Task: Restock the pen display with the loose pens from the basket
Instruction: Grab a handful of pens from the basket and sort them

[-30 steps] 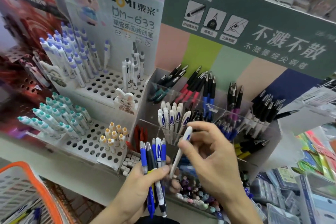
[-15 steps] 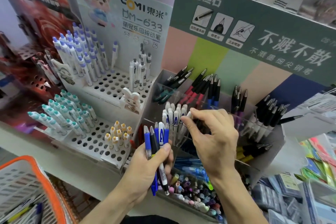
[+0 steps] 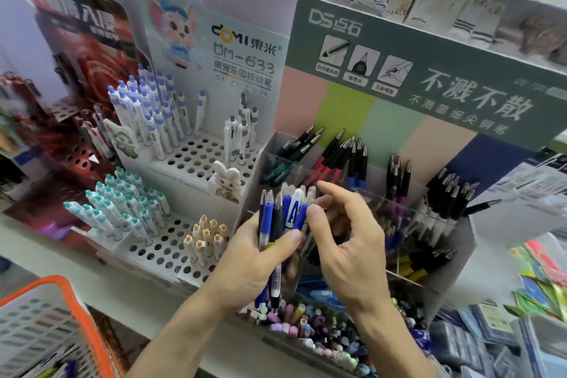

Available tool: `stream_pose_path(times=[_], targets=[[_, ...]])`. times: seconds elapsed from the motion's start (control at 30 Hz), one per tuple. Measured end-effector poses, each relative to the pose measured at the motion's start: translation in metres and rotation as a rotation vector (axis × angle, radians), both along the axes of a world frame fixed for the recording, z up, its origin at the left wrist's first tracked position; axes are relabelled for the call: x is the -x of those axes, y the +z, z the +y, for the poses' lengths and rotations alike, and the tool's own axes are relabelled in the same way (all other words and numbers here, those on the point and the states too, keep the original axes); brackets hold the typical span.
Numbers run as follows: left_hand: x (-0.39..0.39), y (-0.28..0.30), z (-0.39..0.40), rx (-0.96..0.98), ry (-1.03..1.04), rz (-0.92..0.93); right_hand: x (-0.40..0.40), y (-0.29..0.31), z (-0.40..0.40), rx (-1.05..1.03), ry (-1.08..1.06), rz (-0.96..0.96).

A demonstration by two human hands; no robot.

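Pens [image 3: 277, 224] upright within left fingers [image 3: 288, 239]

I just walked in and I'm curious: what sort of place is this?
Most likely a stationery shop: branded pen displays stand on a shelf, with an orange basket below.

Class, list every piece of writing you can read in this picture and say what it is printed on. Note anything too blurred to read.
"DS 点石" and "不溅不散": green header card of the right pen display.
"DOMI 東米" and "DM-633": white header card with the cartoon animal.
"A": white pen in the bundle that the left hand grips.
"DANCE": package on the upper shelf, faint.
Too blurred: the red card, the small captions under the green card's icons.
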State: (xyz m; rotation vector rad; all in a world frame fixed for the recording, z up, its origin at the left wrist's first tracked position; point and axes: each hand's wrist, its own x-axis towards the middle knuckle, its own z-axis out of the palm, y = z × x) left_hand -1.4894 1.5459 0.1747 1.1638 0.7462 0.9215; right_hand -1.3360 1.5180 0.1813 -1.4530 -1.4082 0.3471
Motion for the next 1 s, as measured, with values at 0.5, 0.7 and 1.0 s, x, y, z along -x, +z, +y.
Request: stream_pose_path(times=[0.5, 0.7, 1.0], targets=[[-0.012, 0.011, -0.016, -0.018, -0.076, 0.050, -0.010, 0.025, -0.013, 0.098, 0.100, 0.162], [-0.017, 0.004, -0.019, 0.005, -0.092, 0.077, -0.016, 0.040, -0.008, -0.140, 0.055, 0.230], [-0.023, -0.015, -0.021, 0.262, 0.138, -0.056, -0.039, 0.041, 0.003, -0.467, -0.119, 0.122]])
